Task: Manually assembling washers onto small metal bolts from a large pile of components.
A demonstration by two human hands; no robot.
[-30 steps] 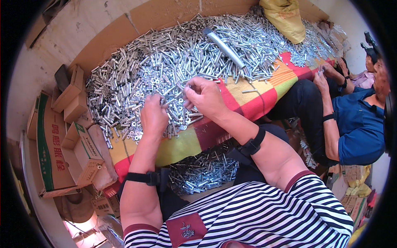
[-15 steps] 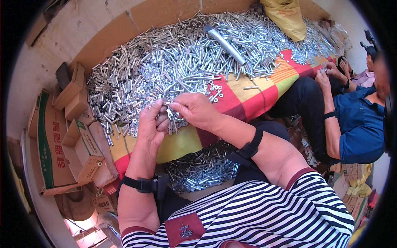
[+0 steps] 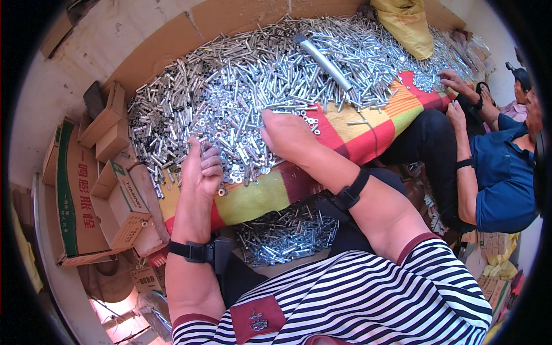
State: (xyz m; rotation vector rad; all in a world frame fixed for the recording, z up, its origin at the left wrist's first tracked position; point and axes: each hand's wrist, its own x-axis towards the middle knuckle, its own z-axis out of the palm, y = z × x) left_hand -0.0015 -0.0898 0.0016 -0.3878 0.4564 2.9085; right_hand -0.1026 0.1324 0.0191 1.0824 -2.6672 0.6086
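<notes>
My left hand (image 3: 200,165) is raised at the near left of the heap, thumb up and fingers curled inward. A small piece of metal may sit at its fingertips, too small to make out. My right hand (image 3: 286,133) is over the near edge of the heap, back of the hand upward and fingers bent; what they hold, if anything, is hidden. Around both hands lie loose silver bolts and metal sleeves (image 3: 244,152), with washers and nuts (image 3: 236,171) among them. The hands are apart.
A checked cloth (image 3: 256,202) lies under the heap's near edge. A grey tube (image 3: 325,62) rests on top, and a yellow sack (image 3: 405,26) stands behind. Cardboard boxes (image 3: 80,201) are at left. More bolts (image 3: 287,236) lie below. A co-worker (image 3: 500,178) in blue sits at right.
My hands were together at a small metal piece; now they are apart. The right has moved up and right to the heap, the left slightly down and left. The co-worker's hands have separated.
</notes>
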